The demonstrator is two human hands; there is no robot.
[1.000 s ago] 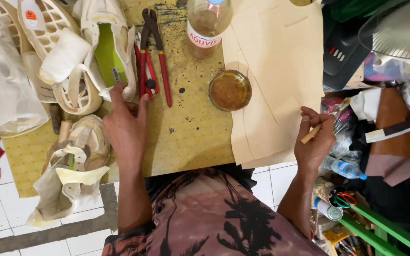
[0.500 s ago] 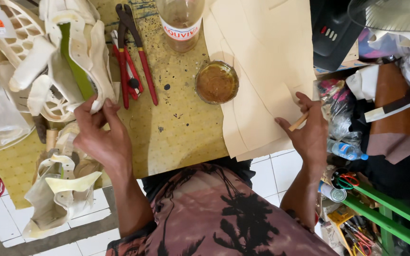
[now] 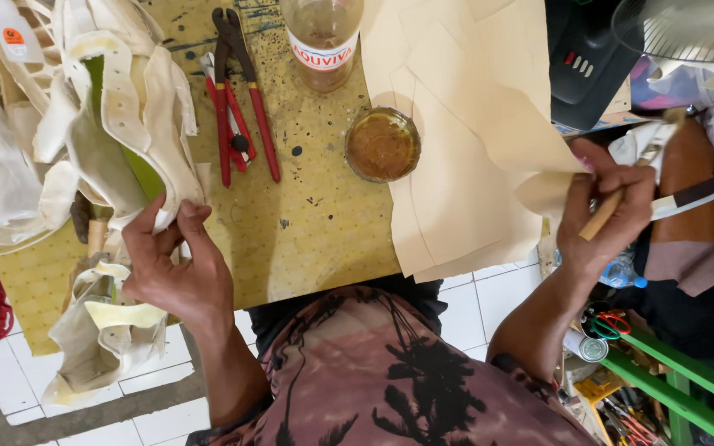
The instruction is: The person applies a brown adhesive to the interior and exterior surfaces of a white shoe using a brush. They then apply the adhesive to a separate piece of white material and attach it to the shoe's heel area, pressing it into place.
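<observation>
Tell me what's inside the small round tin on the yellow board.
The round tin holds a brownish-orange, glue-like paste that fills it nearly to the rim. The tin's bottom is covered by the paste, so nothing under the paste can be seen. It sits open on the yellow board.

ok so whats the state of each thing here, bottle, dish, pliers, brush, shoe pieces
bottle: upright, amber liquid inside, top out of frame
round dish: open, holds brown glue-like stuff
red-handled pliers: lying flat on the table, untouched
brush: lifted, held in right hand
cream shoe upper: edge pinched by left hand
paper patterns: flat, overlapping
</observation>
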